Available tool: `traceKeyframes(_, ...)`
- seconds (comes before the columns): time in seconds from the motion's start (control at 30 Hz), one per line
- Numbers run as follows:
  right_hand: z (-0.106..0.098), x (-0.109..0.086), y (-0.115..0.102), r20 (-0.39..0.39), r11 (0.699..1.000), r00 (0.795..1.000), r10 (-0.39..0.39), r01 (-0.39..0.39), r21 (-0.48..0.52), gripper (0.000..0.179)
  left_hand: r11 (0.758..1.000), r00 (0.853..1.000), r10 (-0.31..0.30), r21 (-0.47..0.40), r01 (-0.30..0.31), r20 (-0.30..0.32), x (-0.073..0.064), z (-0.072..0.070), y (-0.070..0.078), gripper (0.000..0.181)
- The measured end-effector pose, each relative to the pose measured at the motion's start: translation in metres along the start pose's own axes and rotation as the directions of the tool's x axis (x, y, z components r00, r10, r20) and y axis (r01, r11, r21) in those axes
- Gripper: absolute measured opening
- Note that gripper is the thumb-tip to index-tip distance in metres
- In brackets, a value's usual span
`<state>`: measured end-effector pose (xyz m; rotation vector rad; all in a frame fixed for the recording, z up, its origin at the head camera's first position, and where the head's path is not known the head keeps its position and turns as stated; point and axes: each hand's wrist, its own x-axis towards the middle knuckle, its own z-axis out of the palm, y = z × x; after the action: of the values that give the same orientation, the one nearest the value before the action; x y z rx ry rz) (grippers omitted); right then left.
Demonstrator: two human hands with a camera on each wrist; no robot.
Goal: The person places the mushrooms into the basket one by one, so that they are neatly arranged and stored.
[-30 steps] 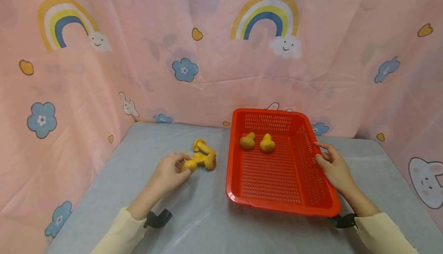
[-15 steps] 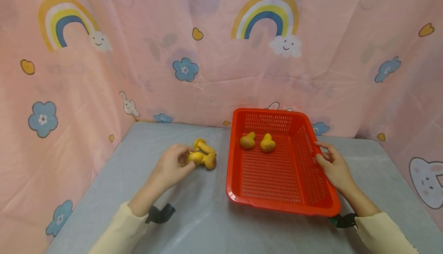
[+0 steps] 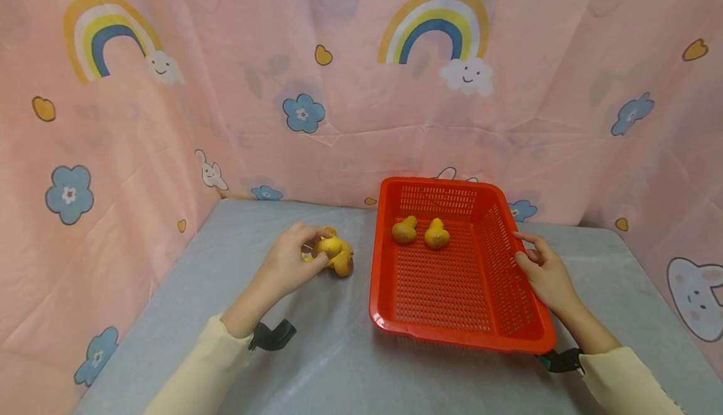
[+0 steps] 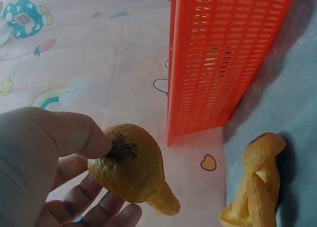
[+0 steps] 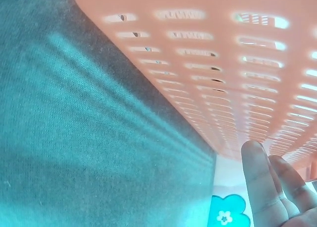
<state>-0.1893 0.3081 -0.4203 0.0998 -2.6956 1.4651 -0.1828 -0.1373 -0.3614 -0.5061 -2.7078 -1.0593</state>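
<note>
Left hand (image 3: 289, 259), fingers half curled, yellow mushroom (image 4: 136, 172) pinched above grey table (image 3: 237, 226), overlapping mushrooms (image 3: 342, 265) on tabletop just beside, red perforated basket (image 3: 463, 338), pair of mushrooms (image 3: 437, 235) inside toward far end, right hand (image 3: 546, 277), thumb and fingers gripping basket's right rim.

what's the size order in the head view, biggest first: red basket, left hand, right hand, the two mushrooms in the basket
1. Red basket, clearly largest
2. Left hand and right hand, too alike to rank
3. Left mushroom and right mushroom, also too alike to rank
</note>
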Motion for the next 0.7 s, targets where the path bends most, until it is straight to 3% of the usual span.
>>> traceKeyframes(0.57,0.0,0.001,0.002,0.003,1.0,1.0,-0.002,0.002,0.014,0.05,0.994,0.997,0.065,-0.093,-0.062,0.033,0.026,0.013,0.014,0.024)
traceKeyframes(0.7,0.0,0.001,0.002,0.005,1.0,1.0,-0.003,0.003,0.015,0.05,0.994,0.997,0.056,-0.095,-0.051,0.047,0.033,0.016,0.02,0.025)
